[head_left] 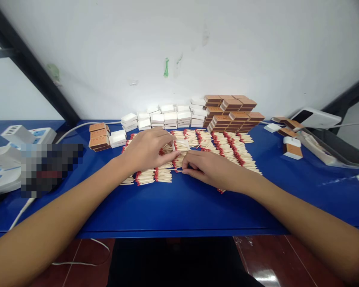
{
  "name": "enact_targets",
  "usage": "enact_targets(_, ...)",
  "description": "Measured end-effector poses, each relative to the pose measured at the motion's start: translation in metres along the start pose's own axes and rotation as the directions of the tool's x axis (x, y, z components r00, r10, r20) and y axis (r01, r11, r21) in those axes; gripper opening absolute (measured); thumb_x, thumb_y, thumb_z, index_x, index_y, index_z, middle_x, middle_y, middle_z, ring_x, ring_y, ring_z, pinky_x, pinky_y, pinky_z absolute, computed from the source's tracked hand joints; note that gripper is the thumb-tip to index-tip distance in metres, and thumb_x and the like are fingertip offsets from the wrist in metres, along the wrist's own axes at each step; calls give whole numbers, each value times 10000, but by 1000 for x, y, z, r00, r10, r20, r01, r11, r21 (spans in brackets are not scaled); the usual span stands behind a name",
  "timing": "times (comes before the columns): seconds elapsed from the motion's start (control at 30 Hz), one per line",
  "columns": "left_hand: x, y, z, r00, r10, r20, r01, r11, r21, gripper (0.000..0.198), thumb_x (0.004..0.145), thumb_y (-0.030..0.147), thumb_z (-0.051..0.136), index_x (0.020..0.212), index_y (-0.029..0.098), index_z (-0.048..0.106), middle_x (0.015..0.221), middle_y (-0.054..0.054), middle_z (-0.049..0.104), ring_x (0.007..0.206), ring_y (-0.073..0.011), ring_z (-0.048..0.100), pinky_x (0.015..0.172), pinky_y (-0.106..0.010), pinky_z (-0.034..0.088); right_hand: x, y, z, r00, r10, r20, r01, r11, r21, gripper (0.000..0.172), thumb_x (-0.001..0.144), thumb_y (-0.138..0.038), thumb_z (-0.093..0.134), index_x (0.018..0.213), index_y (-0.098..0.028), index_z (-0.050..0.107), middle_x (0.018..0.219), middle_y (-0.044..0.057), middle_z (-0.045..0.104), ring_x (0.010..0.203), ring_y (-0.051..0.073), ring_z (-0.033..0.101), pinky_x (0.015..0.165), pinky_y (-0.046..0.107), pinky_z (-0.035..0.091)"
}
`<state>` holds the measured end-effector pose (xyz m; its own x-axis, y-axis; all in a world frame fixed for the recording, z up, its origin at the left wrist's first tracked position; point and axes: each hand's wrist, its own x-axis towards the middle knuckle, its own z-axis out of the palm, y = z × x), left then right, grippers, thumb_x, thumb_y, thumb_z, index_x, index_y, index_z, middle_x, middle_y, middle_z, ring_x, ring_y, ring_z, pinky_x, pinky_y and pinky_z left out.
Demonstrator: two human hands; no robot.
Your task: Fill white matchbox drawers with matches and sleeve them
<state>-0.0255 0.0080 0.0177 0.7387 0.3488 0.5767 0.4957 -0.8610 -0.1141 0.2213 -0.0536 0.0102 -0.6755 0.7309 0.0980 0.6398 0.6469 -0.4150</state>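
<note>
My left hand (pixel 148 148) curves round a small white matchbox tray (pixel 182 143) filled with red-headed matches, thumb at its near side and fingers at its far left edge. My right hand (pixel 208 167) is closed just right of and nearer than the tray, its thumb and forefinger pinched on a match (pixel 178 171) whose red head points left. Around and beneath both hands lie rows of loose matches (pixel 224 145). Smaller bundles (pixel 163 175) lie by my left wrist. My palms hide part of the rows.
White trays (pixel 170 116) are stacked along the wall, beside piled brown matchboxes (pixel 231 113). More matchboxes (pixel 99 137) stand at left. Power strips (pixel 38 137) and a dark, blurred object (pixel 60 163) lie farther left. At right are a white device (pixel 314 117) and a box (pixel 293 150) on the blue table (pixel 179 211).
</note>
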Motion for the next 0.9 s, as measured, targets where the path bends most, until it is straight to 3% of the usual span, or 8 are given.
enact_targets(0.2, 0, -1, 0, 1000, -4, 4, 4, 1000, -4, 341, 1042, 468, 620, 1044, 157, 758, 903, -90, 773, 868, -250, 721, 703, -344, 508, 1, -5, 1, 998, 59, 22, -58, 996, -62, 142, 1082, -261, 558, 968, -200, 617, 1026, 57, 707, 835, 195, 636, 729, 319, 433)
enact_targets(0.4, -1, -2, 0, 1000, 4, 24, -4, 1000, -17, 352, 1036, 475, 633, 1063, 149, 762, 881, -86, 762, 841, -250, 713, 678, -338, 497, -3, -15, -2, 998, 4, 69, 3, 996, -90, 177, 1121, -296, 491, 1004, -208, 590, 1063, 61, 686, 800, 187, 632, 693, 315, 412)
enact_targets(0.5, -1, 0, 2, 998, 31, 53, -29, 999, -43, 375, 1048, 486, 600, 1045, 150, 765, 867, -81, 754, 806, -240, 705, 660, -337, 489, -4, -12, -7, 997, -11, -75, 3, 994, -105, 168, 1124, -302, 481, 1010, -213, 566, 1027, 59, 669, 803, 192, 627, 685, 314, 407)
enact_targets(0.63, 1, 7, 3, 999, 36, 27, -33, 993, -112, 382, 1045, 501, 621, 1054, 149, 768, 840, -63, 745, 798, -220, 708, 674, -328, 499, -3, 3, -12, 958, -45, -282, -15, 978, -207, 146, 1121, -281, 456, 1045, -204, 554, 1036, 90, 651, 822, 215, 605, 668, 327, 391)
enact_targets(0.9, 4, 13, -2, 998, -32, -52, 22, 981, -194, 353, 1034, 502, 647, 1021, 172, 771, 838, -58, 756, 777, -194, 693, 699, -315, 524, -4, 2, -15, 920, -125, -371, 45, 975, -216, 131, 1119, -259, 477, 1091, -196, 589, 978, 65, 645, 810, 193, 580, 687, 317, 403)
